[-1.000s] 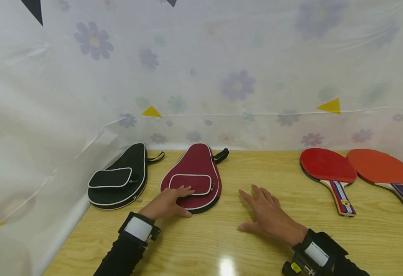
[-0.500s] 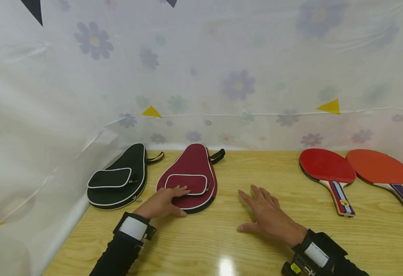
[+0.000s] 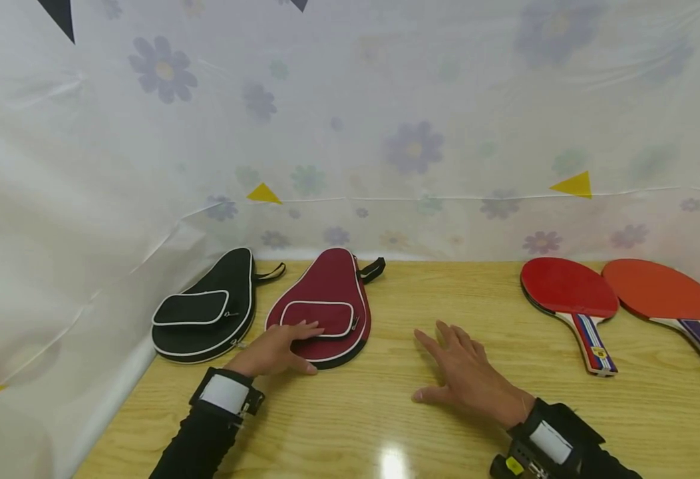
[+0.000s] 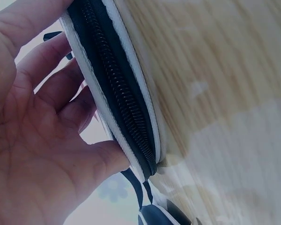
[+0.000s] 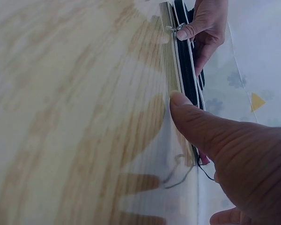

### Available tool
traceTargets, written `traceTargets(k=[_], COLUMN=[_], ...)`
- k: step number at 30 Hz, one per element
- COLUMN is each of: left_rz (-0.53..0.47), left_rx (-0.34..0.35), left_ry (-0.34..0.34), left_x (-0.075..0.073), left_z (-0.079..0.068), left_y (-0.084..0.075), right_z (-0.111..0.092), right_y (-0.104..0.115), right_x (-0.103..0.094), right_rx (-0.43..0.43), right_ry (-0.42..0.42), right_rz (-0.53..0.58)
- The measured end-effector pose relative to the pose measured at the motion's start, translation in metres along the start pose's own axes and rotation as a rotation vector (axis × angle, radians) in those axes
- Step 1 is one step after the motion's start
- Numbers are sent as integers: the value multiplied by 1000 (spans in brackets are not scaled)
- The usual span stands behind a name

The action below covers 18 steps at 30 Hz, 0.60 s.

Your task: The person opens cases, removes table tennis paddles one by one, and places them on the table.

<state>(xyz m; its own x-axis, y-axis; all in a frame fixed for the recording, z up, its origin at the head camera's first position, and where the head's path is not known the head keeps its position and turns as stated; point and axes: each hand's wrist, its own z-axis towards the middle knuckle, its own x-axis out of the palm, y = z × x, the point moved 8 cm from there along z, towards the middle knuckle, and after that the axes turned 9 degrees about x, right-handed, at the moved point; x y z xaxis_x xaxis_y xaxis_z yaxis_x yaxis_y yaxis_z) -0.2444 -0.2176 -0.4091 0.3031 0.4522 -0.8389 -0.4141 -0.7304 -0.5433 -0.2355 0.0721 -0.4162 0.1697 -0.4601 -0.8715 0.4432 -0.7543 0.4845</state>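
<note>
- Fingers (image 3: 305, 330) of the left hand (image 3: 271, 349) lie nearly straight over the front of the maroon case (image 3: 333, 283), well parted from the thumb, which touches its near, zipped edge.
- Right hand (image 3: 468, 376): fingers spread, holding nothing; whether it touches the tabletop (image 3: 446, 286) cannot be told.
- Maroon case: flat on the tabletop, between the black case (image 3: 230, 274) and the right hand; the left hand covers its lower left part, including a pocket corner.
- Left wrist view: fingertips hidden behind the case; a dark piece at the bottom is cut off.
- Right wrist view: thumb large, the other fingers mostly out of frame.
- Red paddle (image 3: 568, 286) overlaps the edge of the orange paddle (image 3: 664, 289), whose handle meets the frame's right border.
- Since the earlier frames, the maroon case and left hand have shifted left, nearer the black case; the right hand, black case and paddles look unmoved.
</note>
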Motion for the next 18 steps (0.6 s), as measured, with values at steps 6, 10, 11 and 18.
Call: traceTargets(k=[6, 10, 11, 18], left_rz=[0, 6, 3, 14], left_rx=[8, -6, -10, -34], left_ry=[-11, -20, -23, -45], left_x=[-2, -5, -6, -12], left_z=[-3, -7, -8, -16], left_y=[4, 8, 9, 13], right_z=[0, 0, -1, -2], right_y=[-1, -1, -1, 1], right_x=[1, 1, 1, 0], right_rx=[9, 10, 8, -12], right_ry=[11, 9, 7, -8], right_rz=[2, -10, -10, 3])
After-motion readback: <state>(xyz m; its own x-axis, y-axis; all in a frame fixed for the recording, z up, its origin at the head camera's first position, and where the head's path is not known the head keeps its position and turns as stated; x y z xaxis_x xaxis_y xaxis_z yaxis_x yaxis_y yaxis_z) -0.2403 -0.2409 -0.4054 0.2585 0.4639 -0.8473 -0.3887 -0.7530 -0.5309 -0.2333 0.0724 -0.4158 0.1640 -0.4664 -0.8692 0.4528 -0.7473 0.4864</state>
